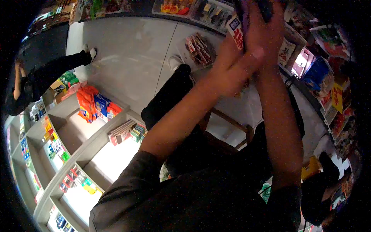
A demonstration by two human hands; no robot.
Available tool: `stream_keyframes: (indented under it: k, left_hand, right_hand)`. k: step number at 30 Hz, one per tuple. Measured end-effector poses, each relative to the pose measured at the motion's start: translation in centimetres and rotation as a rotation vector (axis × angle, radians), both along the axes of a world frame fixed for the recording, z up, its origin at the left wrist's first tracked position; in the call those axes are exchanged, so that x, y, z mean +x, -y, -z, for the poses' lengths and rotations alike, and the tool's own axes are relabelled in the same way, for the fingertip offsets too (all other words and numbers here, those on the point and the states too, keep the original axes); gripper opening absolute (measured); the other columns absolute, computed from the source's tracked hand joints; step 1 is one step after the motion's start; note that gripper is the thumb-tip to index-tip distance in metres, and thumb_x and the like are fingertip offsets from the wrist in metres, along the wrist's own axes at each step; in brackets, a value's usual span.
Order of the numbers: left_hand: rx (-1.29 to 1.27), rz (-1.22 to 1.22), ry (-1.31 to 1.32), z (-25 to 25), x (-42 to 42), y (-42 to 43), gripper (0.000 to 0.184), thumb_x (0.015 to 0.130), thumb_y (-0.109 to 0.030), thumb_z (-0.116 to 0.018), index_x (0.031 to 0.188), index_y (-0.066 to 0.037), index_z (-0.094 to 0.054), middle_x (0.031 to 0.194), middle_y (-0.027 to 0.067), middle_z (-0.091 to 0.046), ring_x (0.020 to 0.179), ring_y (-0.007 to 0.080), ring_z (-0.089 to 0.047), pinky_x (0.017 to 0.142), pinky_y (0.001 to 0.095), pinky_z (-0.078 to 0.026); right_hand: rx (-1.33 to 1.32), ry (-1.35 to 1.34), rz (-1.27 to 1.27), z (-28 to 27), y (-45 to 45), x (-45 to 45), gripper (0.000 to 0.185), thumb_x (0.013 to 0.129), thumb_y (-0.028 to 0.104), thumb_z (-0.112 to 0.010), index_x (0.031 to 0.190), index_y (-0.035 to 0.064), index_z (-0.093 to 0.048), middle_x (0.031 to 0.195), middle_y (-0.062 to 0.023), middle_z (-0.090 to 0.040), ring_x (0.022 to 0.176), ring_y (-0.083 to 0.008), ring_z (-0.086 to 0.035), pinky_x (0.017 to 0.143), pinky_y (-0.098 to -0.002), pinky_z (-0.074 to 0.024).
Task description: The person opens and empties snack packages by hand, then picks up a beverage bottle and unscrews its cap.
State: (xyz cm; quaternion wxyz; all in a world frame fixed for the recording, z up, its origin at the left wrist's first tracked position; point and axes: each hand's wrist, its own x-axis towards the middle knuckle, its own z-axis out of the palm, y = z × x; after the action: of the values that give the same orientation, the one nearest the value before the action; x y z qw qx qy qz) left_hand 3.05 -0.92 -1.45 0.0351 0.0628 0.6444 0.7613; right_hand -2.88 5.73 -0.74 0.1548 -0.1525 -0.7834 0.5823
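Note:
My left hand [232,71] is closed around a small packet [236,32] with red lettering on white and a dark printed square. Just right of it, partly overlapping, my right hand [266,36] is raised with bent fingers around something dark and purplish at the top edge. What that is cannot be made out. Below the hands, a clear tub [199,50] of red and brown snack packets stands on the floor near my shoe [174,63].
White shelving [116,129] with boxes and orange bags [87,101] runs along the left. One person [58,71] stands far left, another [320,189] lower right. Packaged goods [324,77] line the right; trays [176,7] stand along the top. Wooden stool bars [232,120] show below me.

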Motion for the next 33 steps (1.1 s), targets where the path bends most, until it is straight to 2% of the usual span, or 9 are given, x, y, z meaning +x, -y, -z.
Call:
stream_keyframes:
  k: [3,9,12,16,18,21,27,31,33]
  left_hand:
    - [-0.241,-0.134,-0.136,2.1,-0.7,0.8,0.057,0.105,-0.027,-0.054,0.149,0.005,-0.039,0.154,0.0201,-0.043,0.136,0.0342,-0.049,0.117,0.0392,-0.035]
    - [0.665,-0.528,0.244,0.8,-3.3,4.0,0.049,0.109,-0.037,-0.044,0.144,-0.003,-0.053,0.125,0.0167,-0.065,0.114,0.0304,-0.063,0.102,0.0445,-0.050]
    - [0.921,-0.154,0.118,1.4,-4.7,7.6,0.044,0.107,-0.028,-0.046,0.142,-0.004,-0.054,0.124,0.0156,-0.066,0.113,0.0309,-0.063,0.100,0.0439,-0.051]
    - [0.801,0.090,-0.007,10.9,-6.5,13.8,0.046,0.104,-0.026,-0.049,0.143,-0.001,-0.052,0.134,0.0166,-0.060,0.122,0.0315,-0.059,0.106,0.0420,-0.047]
    - [0.525,-0.289,0.283,6.3,-4.7,8.8,0.057,0.107,-0.038,-0.049,0.144,0.005,-0.046,0.145,0.0192,-0.051,0.130,0.0303,-0.053,0.114,0.0371,-0.039]
    - [0.941,-0.132,0.510,-1.2,-3.4,3.4,0.048,0.101,-0.015,-0.051,0.148,-0.005,-0.050,0.137,0.0157,-0.060,0.128,0.0327,-0.057,0.108,0.0424,-0.048]
    - [0.557,-0.121,0.251,-0.1,-4.2,-0.1,0.053,0.111,-0.041,-0.046,0.152,-0.007,-0.046,0.145,0.0112,-0.054,0.135,0.0291,-0.051,0.116,0.0412,-0.040]
    - [0.975,0.202,-0.019,3.1,-6.9,5.7,0.042,0.113,-0.040,-0.043,0.134,-0.007,-0.057,0.123,0.0102,-0.061,0.108,0.0225,-0.059,0.099,0.0379,-0.048]
    - [0.765,-0.249,0.099,1.8,-7.2,6.3,0.039,0.113,-0.039,-0.043,0.127,-0.007,-0.060,0.113,0.0094,-0.062,0.095,0.0204,-0.061,0.087,0.0360,-0.051]
  right_hand:
    - [0.140,0.110,-0.169,0.5,-0.4,-0.1,0.042,0.105,0.039,-0.061,0.129,0.0040,-0.059,0.125,-0.0203,-0.063,0.115,-0.0382,-0.064,0.096,-0.0485,-0.0527]
    - [-0.140,0.068,-0.577,2.5,1.6,1.8,0.032,0.095,0.021,-0.072,0.120,0.0033,-0.064,0.109,-0.0184,-0.070,0.100,-0.0359,-0.070,0.092,-0.0416,-0.0529]
    - [-0.104,0.012,-0.651,2.0,2.1,3.2,0.031,0.094,0.019,-0.073,0.119,0.0034,-0.065,0.108,-0.0172,-0.070,0.101,-0.0329,-0.069,0.091,-0.0418,-0.0530]
    - [0.012,-0.287,-0.569,2.0,1.8,2.7,0.030,0.094,0.019,-0.073,0.119,0.0050,-0.065,0.109,-0.0168,-0.071,0.102,-0.0315,-0.069,0.092,-0.0420,-0.0527]
    - [0.121,-0.328,-0.413,2.0,1.3,1.6,0.029,0.094,0.018,-0.073,0.119,0.0050,-0.065,0.110,-0.0166,-0.070,0.102,-0.0307,-0.069,0.093,-0.0418,-0.0524]
    - [-0.007,-0.093,-0.192,1.9,0.4,1.4,0.037,0.108,0.032,-0.055,0.130,0.0032,-0.058,0.118,-0.0211,-0.064,0.105,-0.0371,-0.066,0.090,-0.0493,-0.0543]
    - [-0.213,-0.176,-0.297,1.1,-2.2,0.8,0.034,0.105,0.025,-0.057,0.132,0.0044,-0.057,0.118,-0.0198,-0.066,0.103,-0.0357,-0.067,0.092,-0.0463,-0.0538]
    - [-0.054,-0.024,-0.481,0.0,0.0,3.3,0.030,0.097,0.022,-0.071,0.121,0.0052,-0.063,0.113,-0.0163,-0.070,0.107,-0.0309,-0.068,0.096,-0.0411,-0.0517]
    - [-0.090,0.003,-0.567,-0.2,0.6,4.2,0.031,0.099,0.024,-0.069,0.123,0.0051,-0.063,0.115,-0.0170,-0.070,0.109,-0.0316,-0.068,0.098,-0.0410,-0.0511]
